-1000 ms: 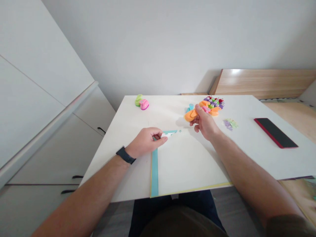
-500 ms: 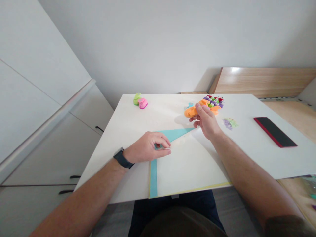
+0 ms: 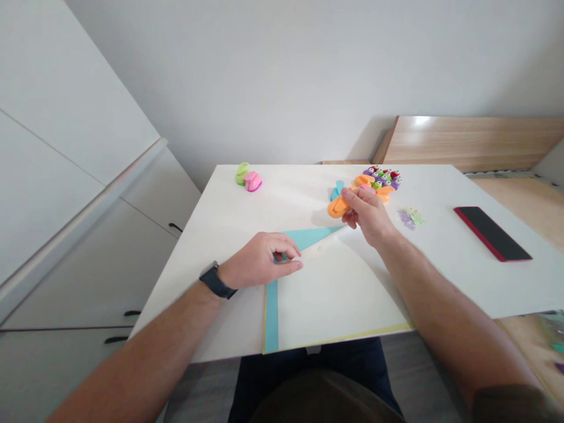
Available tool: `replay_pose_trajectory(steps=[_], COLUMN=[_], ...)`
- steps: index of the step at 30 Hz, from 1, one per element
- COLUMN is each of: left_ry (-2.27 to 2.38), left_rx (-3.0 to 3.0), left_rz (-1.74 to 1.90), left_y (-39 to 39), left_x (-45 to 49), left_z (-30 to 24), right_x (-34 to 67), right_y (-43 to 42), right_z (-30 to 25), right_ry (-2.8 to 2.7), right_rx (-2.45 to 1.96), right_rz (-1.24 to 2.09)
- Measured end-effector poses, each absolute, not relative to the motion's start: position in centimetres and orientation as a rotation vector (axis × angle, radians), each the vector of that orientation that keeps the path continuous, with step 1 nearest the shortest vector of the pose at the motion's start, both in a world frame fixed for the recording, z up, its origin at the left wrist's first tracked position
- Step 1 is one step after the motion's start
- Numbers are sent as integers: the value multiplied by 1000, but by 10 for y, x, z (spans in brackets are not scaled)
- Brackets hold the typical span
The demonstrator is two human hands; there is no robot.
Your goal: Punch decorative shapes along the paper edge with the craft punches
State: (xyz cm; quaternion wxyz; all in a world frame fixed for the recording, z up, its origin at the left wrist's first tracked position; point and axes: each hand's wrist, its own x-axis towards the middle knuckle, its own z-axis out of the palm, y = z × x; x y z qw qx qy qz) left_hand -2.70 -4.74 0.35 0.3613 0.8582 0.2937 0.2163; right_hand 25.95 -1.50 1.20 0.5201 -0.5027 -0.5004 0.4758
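Note:
My right hand grips an orange craft punch above the far edge of the sheets. My left hand lies at the left side of the white sheet, thumb and fingers apart, with nothing visible between them. Under the white sheet a light blue sheet shows as a strip on the left and a wedge at the top. A thin yellow edge peeks out below. On the white sheet is a small pale round spot that I cannot make out.
Behind my right hand sit a blue punch, more orange punches and several purple, green and red eyed figures. Small paper bits and a black-and-red slab lie rightward. Green and pink punches stand far left.
My right hand with the orange punch has come slightly down and left, showing more of the blue punch behind it. My left hand has barely moved; its thumb and fingers are a little further apart.

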Motion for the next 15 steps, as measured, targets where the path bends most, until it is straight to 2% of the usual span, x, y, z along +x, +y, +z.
replay_pose_trajectory(steps=[15], left_ry=[759], left_rx=[2225], left_rz=[563], left_y=[-47], left_x=[-27], left_z=[0], right_x=[261], right_y=[-12], right_z=[17], right_ry=[-1057], right_rx=[-1239], right_rz=[1193])
